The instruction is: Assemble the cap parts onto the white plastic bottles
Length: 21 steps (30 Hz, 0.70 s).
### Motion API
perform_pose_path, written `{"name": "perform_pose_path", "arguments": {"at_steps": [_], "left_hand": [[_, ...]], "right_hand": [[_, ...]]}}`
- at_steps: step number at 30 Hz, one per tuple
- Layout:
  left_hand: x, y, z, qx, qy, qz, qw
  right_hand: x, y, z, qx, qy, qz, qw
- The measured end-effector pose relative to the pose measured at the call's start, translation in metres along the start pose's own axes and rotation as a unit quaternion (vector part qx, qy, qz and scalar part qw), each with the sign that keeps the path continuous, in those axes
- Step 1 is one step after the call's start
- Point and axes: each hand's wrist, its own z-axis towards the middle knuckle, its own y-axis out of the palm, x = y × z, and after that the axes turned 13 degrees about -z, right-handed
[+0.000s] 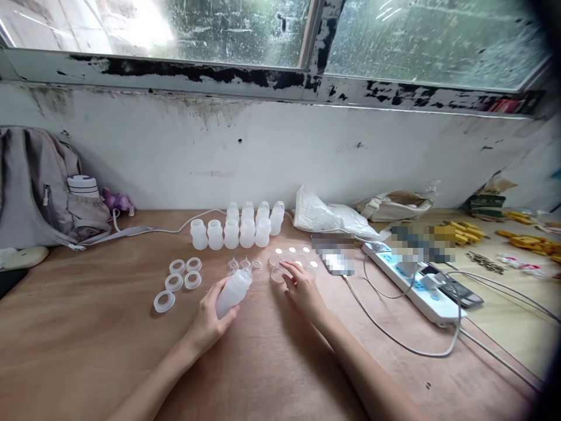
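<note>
My left hand [210, 318] is wrapped round a frosted white baby bottle [233, 292], which leans to the right above the table. At the front of a group of clear round caps [302, 258], the curled fingers of my right hand [303, 289] grip the edge of one clear cap [277, 275]. Several clear nipples [256, 265] stand between my hands, partly hidden behind the held bottle. To the left lie several white collar rings [174, 283]. Open frosted bottles [231, 234] stand in a row at the back, with capped bottles [277, 217] behind them.
A phone [335, 257] and a white power strip [412, 286] with looping cables lie to the right. Plastic bags [319, 213] rest against the wall. A grey backpack [39, 181] sits at far left; yellow parts [530, 242] are at far right.
</note>
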Motion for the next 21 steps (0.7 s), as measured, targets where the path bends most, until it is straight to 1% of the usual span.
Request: {"name": "perform_pose_path", "arguments": {"at_steps": [4, 6, 8, 10, 12, 13, 15, 16, 18, 21], "left_hand": [[-0.005, -0.002, 0.001, 0.024, -0.007, 0.034, 0.999], [-0.006, -0.004, 0.002, 0.026, -0.003, 0.052, 0.998], [-0.006, -0.007, 0.004, 0.02, 0.006, 0.068, 0.997], [-0.006, -0.011, 0.005, 0.009, 0.018, 0.084, 0.996], [-0.006, -0.013, 0.006, 0.002, 0.03, 0.095, 0.995], [-0.006, -0.014, 0.007, 0.004, 0.034, 0.098, 0.995], [-0.006, -0.015, 0.007, 0.008, 0.039, 0.102, 0.994], [-0.007, -0.015, 0.007, 0.008, 0.041, 0.104, 0.994], [-0.007, -0.015, 0.007, 0.004, 0.045, 0.107, 0.993], [-0.008, -0.015, 0.007, -0.005, 0.053, 0.107, 0.993]], "right_hand": [[-0.005, 0.0, -0.004, -0.031, -0.01, -0.01, 0.999], [-0.006, 0.0, -0.005, -0.045, -0.013, 0.002, 0.999], [-0.007, -0.001, -0.005, -0.049, -0.001, 0.033, 0.998], [-0.008, -0.002, -0.003, -0.044, 0.037, 0.099, 0.993], [-0.011, -0.005, -0.001, -0.025, 0.091, 0.204, 0.974], [-0.013, -0.007, 0.0, -0.016, 0.114, 0.263, 0.958], [-0.018, -0.011, 0.001, -0.007, 0.138, 0.362, 0.922], [-0.021, -0.013, 0.001, -0.009, 0.144, 0.395, 0.908], [-0.026, -0.014, 0.0, -0.028, 0.147, 0.433, 0.889], [-0.031, -0.013, -0.003, -0.061, 0.143, 0.457, 0.876]]}}
